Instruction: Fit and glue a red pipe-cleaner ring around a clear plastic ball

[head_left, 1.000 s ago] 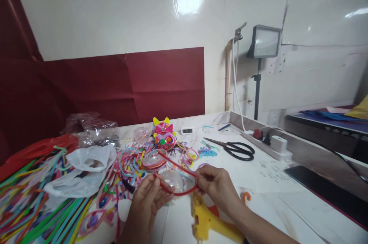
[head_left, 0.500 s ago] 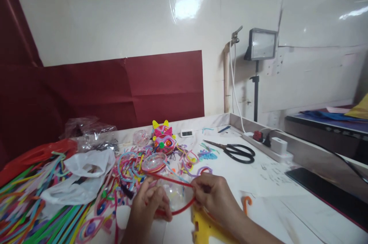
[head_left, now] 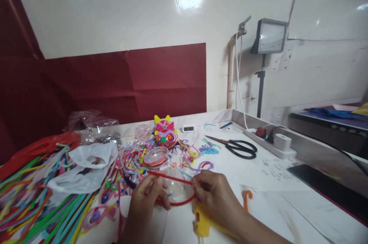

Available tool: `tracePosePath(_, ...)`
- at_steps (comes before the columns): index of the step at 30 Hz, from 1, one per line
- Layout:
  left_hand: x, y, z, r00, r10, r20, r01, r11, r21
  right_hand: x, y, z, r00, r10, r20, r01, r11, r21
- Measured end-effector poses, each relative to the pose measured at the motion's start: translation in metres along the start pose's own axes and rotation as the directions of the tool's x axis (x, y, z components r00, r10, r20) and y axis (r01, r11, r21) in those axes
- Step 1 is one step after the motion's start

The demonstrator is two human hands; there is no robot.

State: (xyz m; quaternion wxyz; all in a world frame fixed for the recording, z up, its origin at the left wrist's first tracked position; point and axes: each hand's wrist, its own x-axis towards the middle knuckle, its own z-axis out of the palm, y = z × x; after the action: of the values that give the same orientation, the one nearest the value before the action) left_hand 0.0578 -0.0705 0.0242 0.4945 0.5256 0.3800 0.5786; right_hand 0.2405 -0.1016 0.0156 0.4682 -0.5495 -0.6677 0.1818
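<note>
A red pipe cleaner (head_left: 184,201) is stretched in a bent loop between my two hands. My left hand (head_left: 151,194) pinches it on the left, with its end sticking out past the fingers. At the right bend, the closed fingertips of my right hand (head_left: 208,188) grip it. Behind the loop lies a clear plastic half-ball (head_left: 174,186). Under my right hand is a yellow glue gun (head_left: 202,221), partly hidden by the hand and forearm. An orange hooked piece (head_left: 246,199) lies to the right of my right wrist.
Colourful pipe cleaners (head_left: 61,221) and white plastic bags (head_left: 83,179) crowd the left. A decorated ball (head_left: 166,138) with yellow ears, a small white timer (head_left: 188,128) and black-handled scissors (head_left: 238,148) lie farther back. A phone (head_left: 327,190) and power strip (head_left: 276,146) are right.
The view has shifted slightly, moving the background a little right and up. Both hands keep hold of the red pipe cleaner, and its loop looks slightly flatter.
</note>
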Motion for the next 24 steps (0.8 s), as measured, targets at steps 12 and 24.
tracePosePath(12,0.0037,-0.0009,-0.0005,0.997,-0.047,-0.058,0.043,0.997,-0.06,-0.0022,-0.0026,-0.0012,0.999,-0.04,0.032,0.041,0.999,-0.029)
tracePosePath(24,0.0073,-0.0075,-0.0058,0.992,-0.083,-0.1,0.069,0.988,-0.137,-0.002,0.0057,-0.0006,1.0,0.02,0.01,-0.021,0.999,0.031)
